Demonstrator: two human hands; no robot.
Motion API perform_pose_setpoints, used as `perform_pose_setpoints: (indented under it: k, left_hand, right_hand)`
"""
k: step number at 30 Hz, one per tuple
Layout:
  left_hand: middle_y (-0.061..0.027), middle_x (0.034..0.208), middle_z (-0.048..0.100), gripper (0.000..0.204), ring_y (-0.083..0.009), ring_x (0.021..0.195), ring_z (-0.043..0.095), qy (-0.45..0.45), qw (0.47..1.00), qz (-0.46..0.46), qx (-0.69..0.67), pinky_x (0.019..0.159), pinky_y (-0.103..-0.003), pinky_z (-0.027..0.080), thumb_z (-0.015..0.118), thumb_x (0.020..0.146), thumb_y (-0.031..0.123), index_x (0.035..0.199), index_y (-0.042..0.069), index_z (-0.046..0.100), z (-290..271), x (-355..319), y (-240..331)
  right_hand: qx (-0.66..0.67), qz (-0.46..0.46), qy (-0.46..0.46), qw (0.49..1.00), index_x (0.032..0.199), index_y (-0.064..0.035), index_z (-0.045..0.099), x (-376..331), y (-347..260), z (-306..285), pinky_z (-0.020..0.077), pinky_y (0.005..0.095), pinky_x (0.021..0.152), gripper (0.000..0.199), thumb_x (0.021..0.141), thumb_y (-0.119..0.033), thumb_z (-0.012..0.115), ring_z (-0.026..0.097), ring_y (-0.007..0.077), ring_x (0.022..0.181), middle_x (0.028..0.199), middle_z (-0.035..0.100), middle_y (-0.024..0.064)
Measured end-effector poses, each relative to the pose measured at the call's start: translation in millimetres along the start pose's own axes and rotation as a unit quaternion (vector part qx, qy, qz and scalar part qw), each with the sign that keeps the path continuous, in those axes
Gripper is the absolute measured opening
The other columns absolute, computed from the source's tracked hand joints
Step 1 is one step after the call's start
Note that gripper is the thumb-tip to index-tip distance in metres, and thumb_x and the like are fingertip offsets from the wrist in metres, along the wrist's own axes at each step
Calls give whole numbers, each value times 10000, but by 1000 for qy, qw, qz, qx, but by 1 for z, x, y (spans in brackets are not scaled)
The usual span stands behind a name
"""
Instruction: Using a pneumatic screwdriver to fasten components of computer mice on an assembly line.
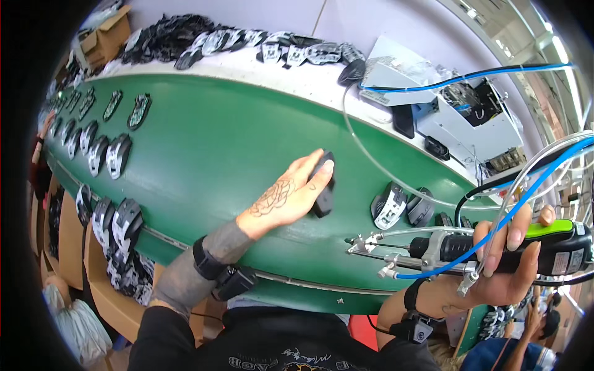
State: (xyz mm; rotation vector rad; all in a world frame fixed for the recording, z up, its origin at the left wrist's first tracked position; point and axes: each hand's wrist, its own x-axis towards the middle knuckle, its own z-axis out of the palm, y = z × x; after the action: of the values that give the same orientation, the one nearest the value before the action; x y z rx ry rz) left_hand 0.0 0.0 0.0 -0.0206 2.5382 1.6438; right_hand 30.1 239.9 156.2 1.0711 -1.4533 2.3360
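Observation:
My left hand (288, 193) is closed on a black computer mouse (325, 196) over the middle of the green work surface (223, 154). The mouse stands on its side, its far end under my fingertips. At the right, my right hand (510, 269) grips a black and green electric screwdriver (455, 247), its thin bit pointing left. A metal bracket and blue and clear air hoses (513, 216) are fixed along the tool. Between the two hands, a little farther off, sit a mouse shell with a white inner part (390, 206) and a dark one (421, 207).
Rows of mouse shells (117, 156) and circuit boards (139, 111) stand at the left. More shells (127, 226) are by the near edge, above cardboard boxes (102, 290). Mouse parts (223, 42) line the white back ledge, beside an open machine (476, 117). Other people are nearby.

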Motion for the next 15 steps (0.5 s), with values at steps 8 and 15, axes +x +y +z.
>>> perform_pose_setpoints:
  k: [8,15]
  left_hand:
    - [-217,1241,437,683,-291,1065,511,74,987,117,85,909,-358,413,488,856,481,1280,-40,364,-10,96,28]
    - [-272,1287,364,826,-343,1214,384,199,962,104,155,1002,-379,330,611,749,453,1309,-67,296,-8,275,-18]
  right_hand:
    - [-46,-36,59,997,1164,-47,318,10,-1,-13,419,280,477,351,865,-115,490,458,132,455,813,471,101]
    - [-64,-42,151,986,1115,-20,347,20,28,3,402,264,418,377,795,-68,541,432,121,410,738,500,116]
